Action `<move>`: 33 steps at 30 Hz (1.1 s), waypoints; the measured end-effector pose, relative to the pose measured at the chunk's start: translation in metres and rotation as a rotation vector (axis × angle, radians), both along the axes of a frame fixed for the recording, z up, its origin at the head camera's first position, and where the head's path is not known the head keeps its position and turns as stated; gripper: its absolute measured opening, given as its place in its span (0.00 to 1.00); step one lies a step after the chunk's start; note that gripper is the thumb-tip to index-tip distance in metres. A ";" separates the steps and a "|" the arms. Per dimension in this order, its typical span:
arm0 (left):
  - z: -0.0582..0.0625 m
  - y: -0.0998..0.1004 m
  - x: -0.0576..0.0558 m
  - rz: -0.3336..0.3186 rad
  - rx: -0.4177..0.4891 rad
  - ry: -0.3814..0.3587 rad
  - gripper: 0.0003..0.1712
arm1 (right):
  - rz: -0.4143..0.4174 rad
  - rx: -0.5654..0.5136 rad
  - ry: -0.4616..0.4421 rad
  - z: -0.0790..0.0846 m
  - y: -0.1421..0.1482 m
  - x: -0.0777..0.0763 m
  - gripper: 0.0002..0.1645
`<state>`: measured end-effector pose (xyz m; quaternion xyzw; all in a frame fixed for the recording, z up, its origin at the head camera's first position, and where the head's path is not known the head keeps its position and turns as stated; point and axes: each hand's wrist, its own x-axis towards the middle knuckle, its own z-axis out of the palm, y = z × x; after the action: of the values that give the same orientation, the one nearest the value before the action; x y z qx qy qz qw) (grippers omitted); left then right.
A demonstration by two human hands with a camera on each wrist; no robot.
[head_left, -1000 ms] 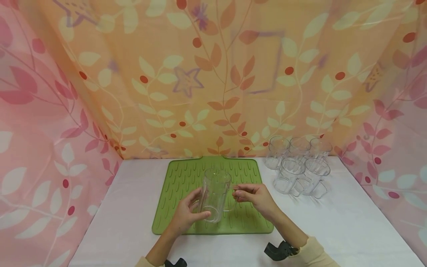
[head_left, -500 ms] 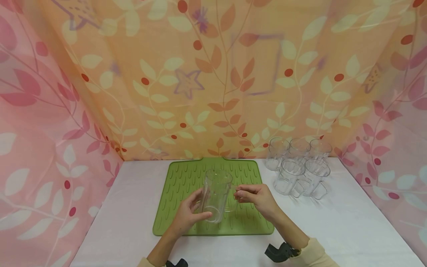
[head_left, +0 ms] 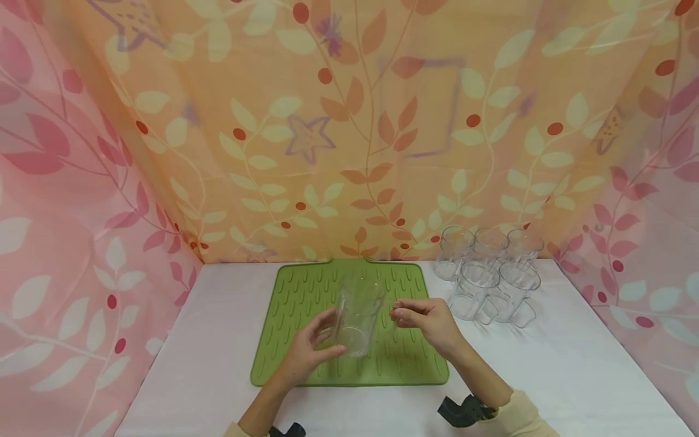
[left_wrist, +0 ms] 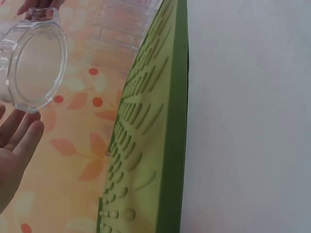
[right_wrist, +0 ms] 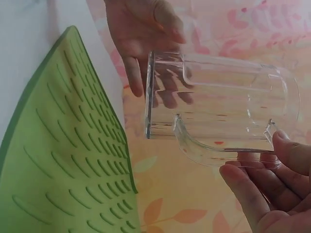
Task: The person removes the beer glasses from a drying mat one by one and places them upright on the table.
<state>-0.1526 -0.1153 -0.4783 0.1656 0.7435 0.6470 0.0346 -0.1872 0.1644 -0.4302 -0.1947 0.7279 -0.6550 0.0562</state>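
Note:
A clear glass mug (head_left: 357, 328) is held tilted above the green drying mat (head_left: 295, 321), its mouth leaning away to the back right. My right hand (head_left: 431, 325) pinches its handle between thumb and fingers, near the rim end, as the right wrist view of the mug (right_wrist: 218, 97) shows. My left hand (head_left: 307, 351) is beside the mug's lower left side, thumb and fingers spread and relaxed. In the left wrist view its fingertips (left_wrist: 33, 128) are right at the edge of the mug's base.
Several more clear glass mugs (head_left: 519, 276) stand upright in two rows at the back right of the white-covered table (head_left: 546, 370). A patterned curtain (head_left: 349, 152) hangs behind, with pink cloth (head_left: 82, 273) at the sides.
The mug has moved slightly right and up, leaning further to the right, and its handle has turned. My right hand shifted a little right with it; my left hand stayed nearly in place.

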 end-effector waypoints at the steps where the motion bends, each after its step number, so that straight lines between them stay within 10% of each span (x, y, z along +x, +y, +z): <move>1: 0.000 -0.001 0.000 -0.001 -0.003 0.003 0.43 | -0.012 0.005 0.012 0.001 0.001 0.000 0.20; 10: -0.005 -0.015 0.002 0.009 -0.041 -0.017 0.41 | -0.106 0.007 0.112 0.015 0.022 -0.007 0.18; 33: -0.014 -0.073 0.018 0.288 -0.351 -0.049 0.48 | -0.394 -0.132 0.245 0.065 0.098 -0.016 0.14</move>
<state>-0.1348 -0.1883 -0.4921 0.0335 0.8595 0.5099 -0.0116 -0.2031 0.2626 -0.3651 -0.1302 0.7089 -0.6710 -0.1742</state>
